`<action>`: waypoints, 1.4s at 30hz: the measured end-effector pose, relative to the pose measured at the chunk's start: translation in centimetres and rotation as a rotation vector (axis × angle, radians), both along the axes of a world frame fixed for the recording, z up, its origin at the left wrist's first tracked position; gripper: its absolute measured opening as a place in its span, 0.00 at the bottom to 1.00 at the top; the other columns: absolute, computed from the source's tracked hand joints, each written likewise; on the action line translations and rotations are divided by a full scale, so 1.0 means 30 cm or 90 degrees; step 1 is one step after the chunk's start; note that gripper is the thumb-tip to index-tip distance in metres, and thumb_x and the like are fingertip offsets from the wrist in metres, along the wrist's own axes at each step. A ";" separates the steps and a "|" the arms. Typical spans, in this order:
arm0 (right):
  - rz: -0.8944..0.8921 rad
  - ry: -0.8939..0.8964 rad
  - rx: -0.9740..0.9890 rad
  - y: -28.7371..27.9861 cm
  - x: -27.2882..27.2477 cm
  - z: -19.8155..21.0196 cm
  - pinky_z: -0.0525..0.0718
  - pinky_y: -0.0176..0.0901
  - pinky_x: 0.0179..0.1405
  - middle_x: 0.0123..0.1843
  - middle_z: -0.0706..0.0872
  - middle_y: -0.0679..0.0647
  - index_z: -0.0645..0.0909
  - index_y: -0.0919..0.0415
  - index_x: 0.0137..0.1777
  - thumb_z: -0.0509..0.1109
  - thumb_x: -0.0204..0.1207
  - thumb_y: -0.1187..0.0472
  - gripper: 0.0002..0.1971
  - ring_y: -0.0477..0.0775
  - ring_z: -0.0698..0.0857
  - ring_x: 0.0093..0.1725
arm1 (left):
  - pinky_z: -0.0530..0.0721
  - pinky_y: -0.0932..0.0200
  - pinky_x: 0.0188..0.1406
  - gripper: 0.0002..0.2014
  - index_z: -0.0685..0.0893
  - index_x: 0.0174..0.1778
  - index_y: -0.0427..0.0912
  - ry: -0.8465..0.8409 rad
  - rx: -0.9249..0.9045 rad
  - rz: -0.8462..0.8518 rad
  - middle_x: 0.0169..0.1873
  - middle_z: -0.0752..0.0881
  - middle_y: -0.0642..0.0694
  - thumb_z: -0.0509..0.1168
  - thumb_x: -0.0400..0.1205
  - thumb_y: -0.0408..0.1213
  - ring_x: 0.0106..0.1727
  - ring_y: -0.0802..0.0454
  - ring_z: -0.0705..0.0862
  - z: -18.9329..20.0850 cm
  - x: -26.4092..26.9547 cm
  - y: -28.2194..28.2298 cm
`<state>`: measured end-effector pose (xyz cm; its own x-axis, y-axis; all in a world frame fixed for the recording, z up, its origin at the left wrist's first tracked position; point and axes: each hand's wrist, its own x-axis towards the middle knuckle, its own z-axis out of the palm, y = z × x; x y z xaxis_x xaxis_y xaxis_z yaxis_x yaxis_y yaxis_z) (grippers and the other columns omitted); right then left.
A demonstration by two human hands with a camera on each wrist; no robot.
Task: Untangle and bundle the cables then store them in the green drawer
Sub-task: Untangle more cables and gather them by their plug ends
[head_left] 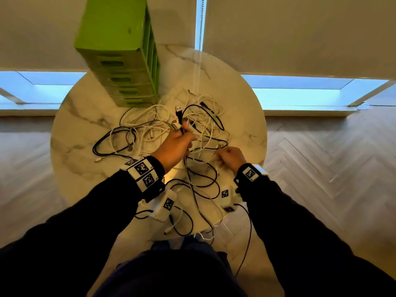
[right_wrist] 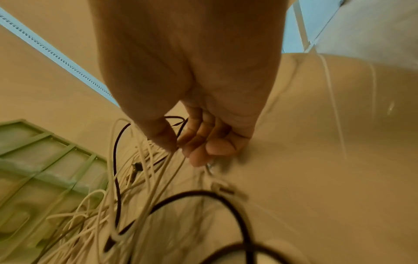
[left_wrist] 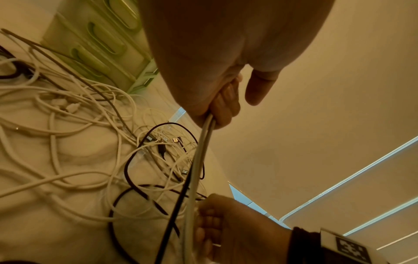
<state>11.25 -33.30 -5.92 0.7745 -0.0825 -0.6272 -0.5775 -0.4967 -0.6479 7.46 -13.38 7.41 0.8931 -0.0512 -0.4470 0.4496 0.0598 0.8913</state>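
A tangle of white and black cables (head_left: 147, 127) lies spread over the round marble table (head_left: 70, 129). My left hand (head_left: 185, 130) is raised over the middle of the pile. It grips a white cable (left_wrist: 199, 157) and a black cable (left_wrist: 174, 214), and a black USB plug (head_left: 178, 109) sticks up above the fist. To its right and nearer me, my right hand (head_left: 220, 157) pinches white cable strands (right_wrist: 158, 171) low over the table. The green drawer unit (head_left: 120, 50) stands at the back left with every drawer closed.
More black and white cable loops (head_left: 199, 187) trail off the table's near edge toward my lap. A blind's bead chain (head_left: 200, 22) hangs behind the table. Wooden floor surrounds the table on both sides.
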 end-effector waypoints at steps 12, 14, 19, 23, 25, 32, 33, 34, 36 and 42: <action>-0.152 -0.368 0.158 -0.052 0.091 0.392 0.78 0.37 0.30 0.37 0.79 0.57 0.64 0.59 0.55 0.56 0.88 0.63 0.02 0.50 0.79 0.30 | 0.65 0.64 0.25 0.10 0.74 0.49 0.48 0.027 -0.095 0.044 0.28 0.67 0.54 0.59 0.87 0.26 0.23 0.60 0.66 -0.015 0.025 -0.019; -0.015 -0.409 0.209 0.024 0.031 0.468 0.78 0.35 0.31 0.38 0.80 0.59 0.65 0.61 0.56 0.58 0.89 0.64 0.03 0.50 0.79 0.32 | 0.63 0.63 0.26 0.09 0.74 0.47 0.49 0.048 -0.159 0.077 0.29 0.68 0.53 0.61 0.87 0.29 0.24 0.59 0.66 -0.005 0.025 -0.027; 0.188 -0.459 0.151 0.176 -0.122 0.534 0.80 0.35 0.34 0.40 0.83 0.46 0.74 0.56 0.57 0.63 0.88 0.62 0.02 0.41 0.82 0.32 | 0.71 0.61 0.33 0.18 0.75 0.63 0.49 0.014 -0.206 0.035 0.33 0.78 0.54 0.68 0.83 0.54 0.30 0.59 0.77 0.027 0.005 -0.030; 0.232 -0.486 0.128 0.233 -0.174 0.538 0.79 0.31 0.37 0.43 0.84 0.44 0.78 0.58 0.62 0.64 0.85 0.69 0.10 0.37 0.84 0.37 | 0.79 0.49 0.65 0.41 0.55 0.87 0.54 -0.022 -0.176 0.041 0.62 0.90 0.49 0.65 0.83 0.62 0.63 0.52 0.87 0.003 -0.016 -0.008; 0.242 -0.489 0.122 0.247 -0.190 0.543 0.81 0.32 0.36 0.41 0.84 0.43 0.78 0.59 0.57 0.66 0.84 0.68 0.06 0.39 0.85 0.35 | 0.81 0.47 0.72 0.44 0.49 0.89 0.55 -0.014 -0.176 0.056 0.71 0.85 0.44 0.64 0.82 0.64 0.71 0.50 0.84 0.005 -0.035 0.014; 0.308 -0.453 -0.042 0.243 -0.206 0.512 0.71 0.47 0.55 0.32 0.82 0.42 0.76 0.52 0.46 0.70 0.83 0.51 0.08 0.42 0.83 0.37 | 0.80 0.56 0.45 0.30 0.84 0.45 0.50 -0.109 -0.074 0.099 0.34 0.85 0.49 0.46 0.84 0.69 0.36 0.56 0.83 0.044 -0.074 0.060; 0.333 -0.439 -0.077 0.232 -0.205 0.490 0.66 0.47 0.56 0.33 0.81 0.42 0.76 0.51 0.45 0.69 0.83 0.50 0.09 0.42 0.83 0.39 | 0.73 0.57 0.37 0.27 0.80 0.38 0.53 -0.142 -0.084 0.124 0.29 0.79 0.52 0.45 0.85 0.67 0.30 0.57 0.75 0.055 -0.072 0.078; 0.358 -0.429 -0.093 0.219 -0.205 0.467 0.63 0.46 0.56 0.34 0.80 0.43 0.75 0.51 0.44 0.69 0.83 0.49 0.10 0.45 0.83 0.42 | 0.69 0.57 0.34 0.26 0.77 0.36 0.53 -0.166 -0.097 0.141 0.29 0.76 0.53 0.45 0.87 0.65 0.29 0.57 0.71 0.064 -0.066 0.091; 0.425 -0.413 -0.120 0.201 -0.202 0.427 0.63 0.44 0.56 0.36 0.80 0.45 0.73 0.51 0.43 0.68 0.84 0.49 0.11 0.50 0.83 0.43 | 0.74 0.57 0.33 0.26 0.72 0.37 0.48 -0.195 -0.130 0.168 0.30 0.76 0.52 0.45 0.85 0.65 0.29 0.56 0.73 0.096 -0.058 0.125; 0.504 -0.210 -0.237 0.102 -0.203 0.306 0.64 0.49 0.59 0.39 0.83 0.45 0.80 0.53 0.45 0.51 0.90 0.42 0.22 0.50 0.82 0.47 | 0.76 0.56 0.27 0.27 0.68 0.34 0.49 -0.216 -0.253 0.244 0.24 0.65 0.53 0.41 0.89 0.64 0.25 0.54 0.68 0.214 0.002 0.289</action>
<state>5.15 -30.24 3.26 0.8252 0.3941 -0.4046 0.2027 -0.8753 -0.4390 7.50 -4.71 13.82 0.9693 0.1952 -0.1492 0.0284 0.5144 0.8571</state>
